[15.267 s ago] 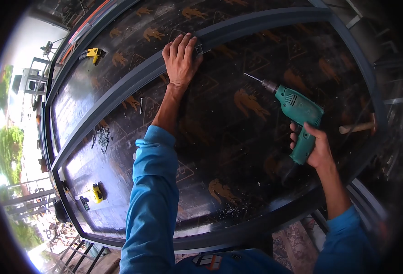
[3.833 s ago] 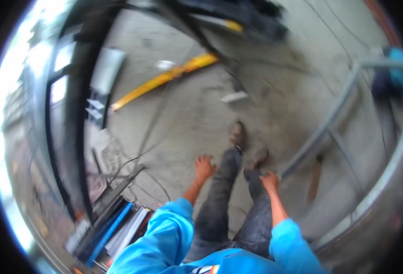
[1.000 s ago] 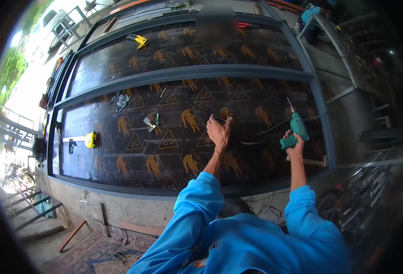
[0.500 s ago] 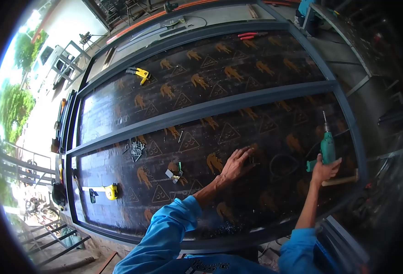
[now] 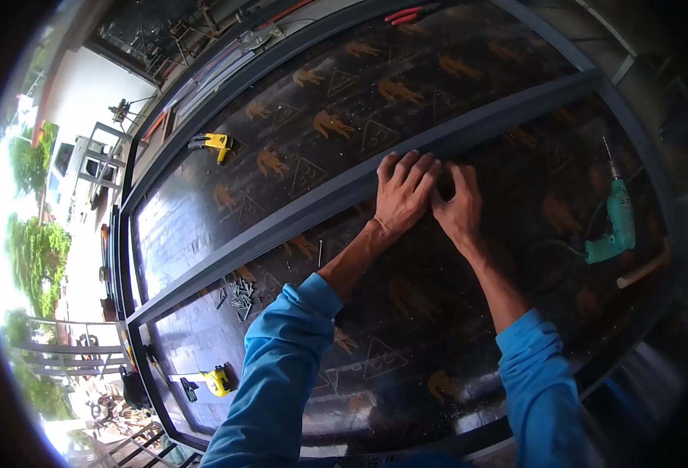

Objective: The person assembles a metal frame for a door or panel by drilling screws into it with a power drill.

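Observation:
My left hand [image 5: 406, 191] lies over the grey metal bar [image 5: 297, 207] that crosses the frame, its fingers bent over the bar's edge. Close beside it, my right hand [image 5: 459, 204] is curled at the near side of the same bar, thumb and fingers bent together. Anything between those fingers is hidden. A green power drill [image 5: 622, 222] with a long bit lies on the dark printed board [image 5: 414, 300] at the right, apart from both hands. A loose screw [image 5: 320, 253] and a pile of screws [image 5: 242, 298] rest to the left of my hands.
A wooden handle [image 5: 642, 273] lies below the drill. Toward the left are a yellow tape measure [image 5: 218, 381] and a yellow-and-black hand tool [image 5: 217, 145]. Red-handled pliers [image 5: 411, 14] lie at the far side. Raised grey frame edges [image 5: 547, 35] border the board.
My right hand has let go of the drill, which now lies on the board, and moved left to the bar. My left hand has moved up onto the bar. The view has shifted.

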{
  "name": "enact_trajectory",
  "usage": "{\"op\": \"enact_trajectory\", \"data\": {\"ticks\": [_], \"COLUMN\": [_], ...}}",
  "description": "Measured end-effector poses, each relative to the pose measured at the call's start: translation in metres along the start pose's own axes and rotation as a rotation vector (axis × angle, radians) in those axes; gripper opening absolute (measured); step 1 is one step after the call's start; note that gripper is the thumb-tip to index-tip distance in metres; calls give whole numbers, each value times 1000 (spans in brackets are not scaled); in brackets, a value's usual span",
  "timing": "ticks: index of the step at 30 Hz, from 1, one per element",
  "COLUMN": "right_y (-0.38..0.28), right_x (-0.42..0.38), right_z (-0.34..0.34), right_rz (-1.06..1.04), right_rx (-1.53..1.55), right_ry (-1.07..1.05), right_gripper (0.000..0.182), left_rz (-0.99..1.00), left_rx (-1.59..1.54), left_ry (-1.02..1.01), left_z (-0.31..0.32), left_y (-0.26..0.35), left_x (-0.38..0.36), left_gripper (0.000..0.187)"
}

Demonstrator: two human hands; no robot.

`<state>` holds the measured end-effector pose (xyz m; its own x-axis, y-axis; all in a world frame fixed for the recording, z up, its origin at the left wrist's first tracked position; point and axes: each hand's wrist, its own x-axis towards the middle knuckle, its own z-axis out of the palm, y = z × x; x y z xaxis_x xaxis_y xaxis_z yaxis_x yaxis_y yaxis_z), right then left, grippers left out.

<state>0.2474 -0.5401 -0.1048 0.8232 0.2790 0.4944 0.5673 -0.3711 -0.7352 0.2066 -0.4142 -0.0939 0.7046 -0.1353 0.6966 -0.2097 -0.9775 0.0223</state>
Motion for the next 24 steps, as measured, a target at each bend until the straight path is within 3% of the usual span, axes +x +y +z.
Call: {"op": "enact_trajectory", "data": {"ticks": [6, 11, 18, 24], "right_y": [-2, -3, 0, 3], "right_x": [2, 9, 1, 13], "right_z": [1, 5, 4, 11], "right_rz": [-41, -96, -67, -91], "right_rx": [-16, -48, 55, 65], "right_ry": [-34, -3, 93, 59], "right_gripper": [34, 32, 26, 23], "left_rz": [-70, -174, -252, -325], "left_rx": [28, 135, 34, 126], "left_ry": [-40, 0, -5, 38], "left_z": [7, 14, 14, 19], "left_y": [1, -1, 0, -2], "left_x": [-11, -11, -10, -9], "left_gripper": [44, 56, 67, 61]}}
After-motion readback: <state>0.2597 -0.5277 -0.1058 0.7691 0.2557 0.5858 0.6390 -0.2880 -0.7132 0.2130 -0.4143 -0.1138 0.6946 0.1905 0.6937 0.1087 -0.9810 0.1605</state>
